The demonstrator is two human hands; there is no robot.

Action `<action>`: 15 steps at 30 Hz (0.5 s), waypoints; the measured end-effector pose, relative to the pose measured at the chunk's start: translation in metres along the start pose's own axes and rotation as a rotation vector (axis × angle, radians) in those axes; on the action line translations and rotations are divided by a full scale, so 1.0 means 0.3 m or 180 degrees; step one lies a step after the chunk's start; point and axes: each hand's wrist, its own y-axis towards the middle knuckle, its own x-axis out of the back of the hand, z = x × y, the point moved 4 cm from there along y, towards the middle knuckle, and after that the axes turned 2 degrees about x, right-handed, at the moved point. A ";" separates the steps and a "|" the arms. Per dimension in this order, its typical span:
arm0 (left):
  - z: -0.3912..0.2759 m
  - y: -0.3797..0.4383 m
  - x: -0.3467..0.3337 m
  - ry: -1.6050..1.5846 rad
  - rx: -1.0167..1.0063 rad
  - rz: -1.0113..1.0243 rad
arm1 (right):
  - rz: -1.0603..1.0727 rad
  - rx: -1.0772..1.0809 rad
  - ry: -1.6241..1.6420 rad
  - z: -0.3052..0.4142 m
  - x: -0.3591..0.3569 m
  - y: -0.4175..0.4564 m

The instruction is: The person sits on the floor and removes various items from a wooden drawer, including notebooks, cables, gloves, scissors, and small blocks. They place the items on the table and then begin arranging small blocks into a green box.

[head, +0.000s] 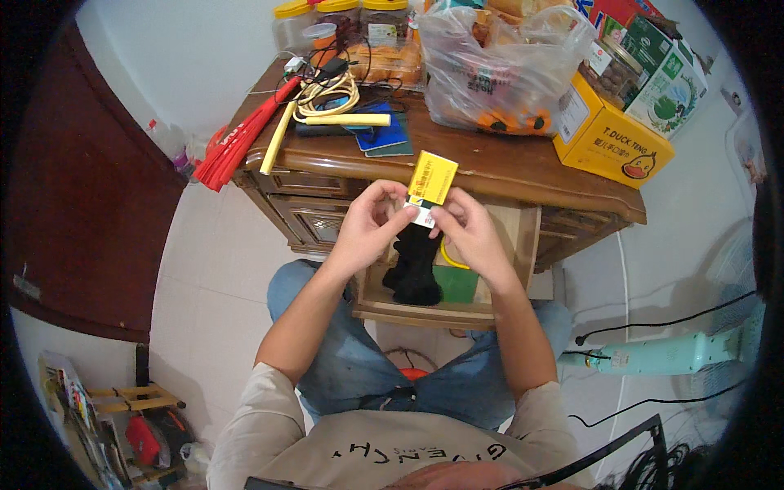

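Both hands hold a small yellow and white cardboard box over a pulled-out wooden drawer. My left hand pinches its lower left side, with the thumb on the white end. My right hand grips the lower right side, its thumb also at the white end. The box bears printed writing. Below the hands, a black cloth item lies in the drawer beside a flat green item. Part of a yellow curved object shows next to my right hand, which hides the rest.
On the wooden cabinet lie a jump rope, blue booklets, a folded red item and tangled cables. Behind them stand yellow-lidded jars, a filled plastic bag and a yellow carton. A turquoise fan is at the right.
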 end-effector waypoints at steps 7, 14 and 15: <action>0.059 0.021 0.090 0.0023 -0.0292 -0.0445 | -0.0322 -0.0318 -0.0611 0.081 0.028 0.215; 0.162 -0.056 0.119 0.0092 -0.0142 -0.0606 | -0.0154 -0.0645 -0.1506 0.063 0.017 0.451; 0.170 -0.058 0.124 0.0153 -0.0087 -0.0570 | -0.0158 -0.0627 -0.1586 0.055 0.005 0.476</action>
